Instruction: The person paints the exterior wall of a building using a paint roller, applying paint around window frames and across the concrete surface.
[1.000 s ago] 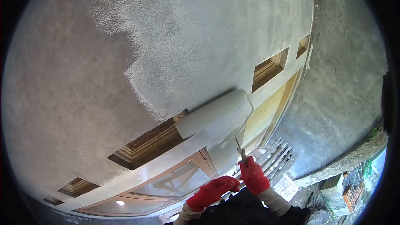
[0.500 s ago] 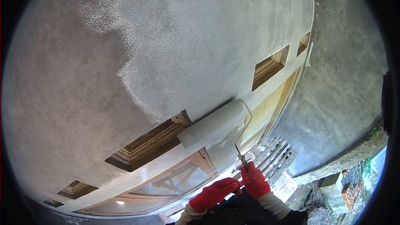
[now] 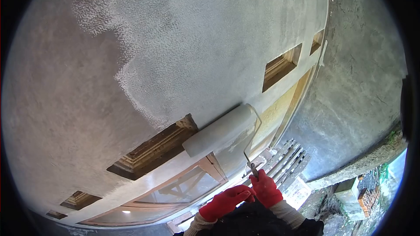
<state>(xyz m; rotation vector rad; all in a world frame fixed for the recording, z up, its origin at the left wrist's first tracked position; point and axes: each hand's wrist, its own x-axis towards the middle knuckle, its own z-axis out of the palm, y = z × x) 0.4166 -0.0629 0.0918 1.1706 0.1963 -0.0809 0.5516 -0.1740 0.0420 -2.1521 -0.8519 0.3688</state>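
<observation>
A paint roller [image 3: 221,130] with a wide pale sleeve lies against the grey wall [image 3: 201,48], just right of a recessed opening [image 3: 155,148]. Its bent wire frame runs down to a handle, which my right hand [image 3: 266,189], in a red glove, is closed around. My left hand [image 3: 224,203], also red-gloved, is beside and slightly below the right one with its fingers curled together. Whatever lies inside the left fingers is hidden. Wet, stippled coating covers the wall's middle, ending in a ragged edge against browner bare plaster [image 3: 61,105] on the left.
More recessed openings [image 3: 282,67] line the wall. Below them is a wood-framed glass window [image 3: 179,188]. A slatted wooden pallet [image 3: 286,161] stands beyond my right hand. Another grey wall [image 3: 354,96] rises at the right, with bricks [image 3: 367,201] and rubble at lower right.
The roller has shifted slightly left in view, along with the wall and openings as the camera moved a little. Both hands keep nearly the same place and grip.
</observation>
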